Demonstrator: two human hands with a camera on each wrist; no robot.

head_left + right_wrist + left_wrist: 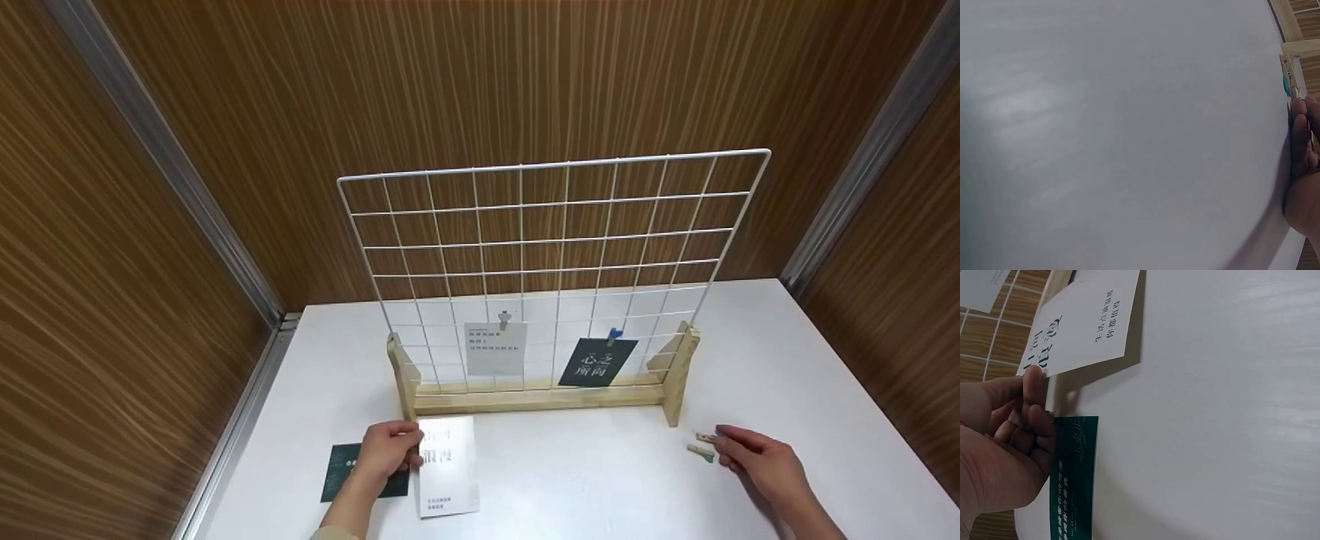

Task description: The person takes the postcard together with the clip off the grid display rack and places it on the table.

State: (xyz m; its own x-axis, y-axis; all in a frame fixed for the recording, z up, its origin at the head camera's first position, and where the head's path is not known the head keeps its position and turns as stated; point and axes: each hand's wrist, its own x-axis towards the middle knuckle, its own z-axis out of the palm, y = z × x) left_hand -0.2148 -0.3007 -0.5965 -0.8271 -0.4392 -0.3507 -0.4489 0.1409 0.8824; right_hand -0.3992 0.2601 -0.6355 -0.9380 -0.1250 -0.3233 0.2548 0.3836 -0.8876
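My left hand (388,450) pinches the left edge of a white card (450,480) with dark printed characters. In the left wrist view this card (1086,323) is lifted and tilted, casting a shadow on the table. Partly beneath the left wrist lies a dark green card (339,474). On the right, the fingers of my right hand (761,461) pinch one end of a small wooden clothespin (703,437). Just below it lies another clothespin (697,451) with a green decoration. In the right wrist view the right hand (1302,152) is at the edge, its fingertips partly hidden.
A white wire grid (544,202) stands in a wooden base (540,400) behind the hands. Clothespins fix a pale card (495,356) and a dark card (589,370) to it. Wood-patterned panels (450,75) enclose the white table (570,480) at the back and sides.
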